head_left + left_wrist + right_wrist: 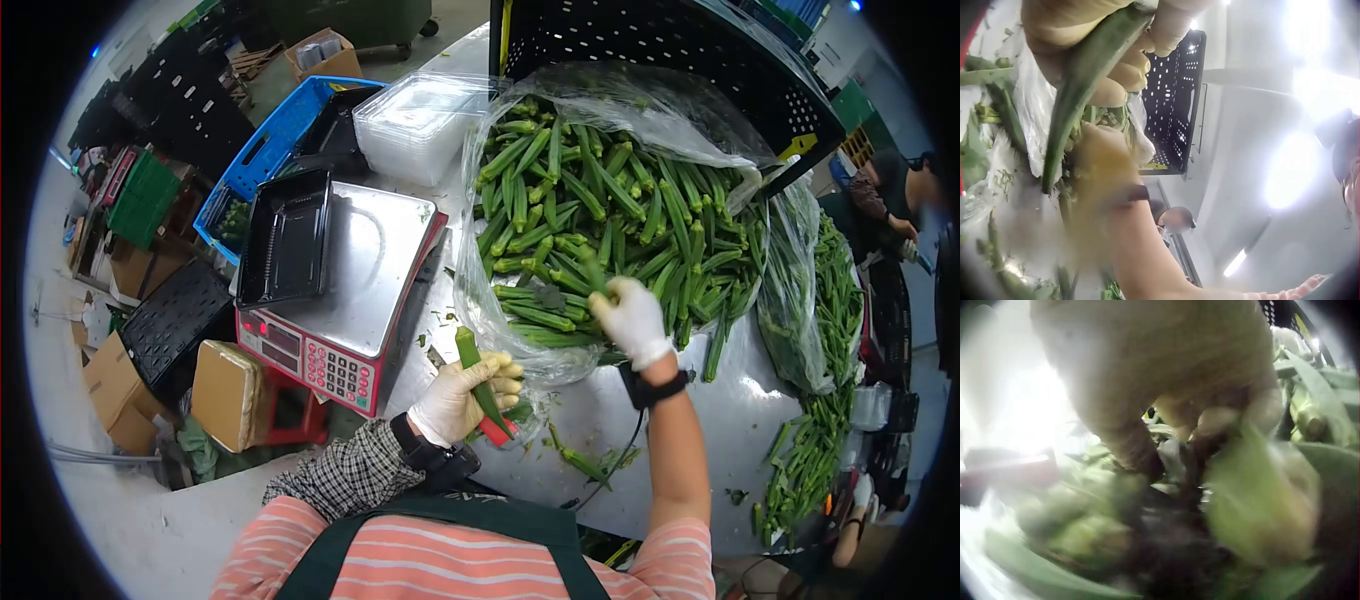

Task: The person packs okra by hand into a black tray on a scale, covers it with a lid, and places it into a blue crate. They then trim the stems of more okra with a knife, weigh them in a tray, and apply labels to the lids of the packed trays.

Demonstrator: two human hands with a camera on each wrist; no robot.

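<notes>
An okra pod (468,347) stands slanted in my gloved left hand (455,402), with the thumb and fingers curled round it. The left wrist view shows the same green pod (1085,81) running across the palm. My gloved right hand (635,322) is at the near edge of a heap of okra (620,215) in a clear plastic bag (785,290). Its fingers pinch a blurred okra pod (594,266). Close by in the heap lies a dark, shrivelled scrap (548,296). In the right wrist view the hand (1166,362) hides part of the pods below.
Left of the bag stands a red scale (320,365) bearing a black tray (285,240). Clear plastic boxes (415,125) are stacked behind it, near a blue crate (260,145). A black perforated crate (650,50) stands behind the bag. More okra (810,460) lies at right.
</notes>
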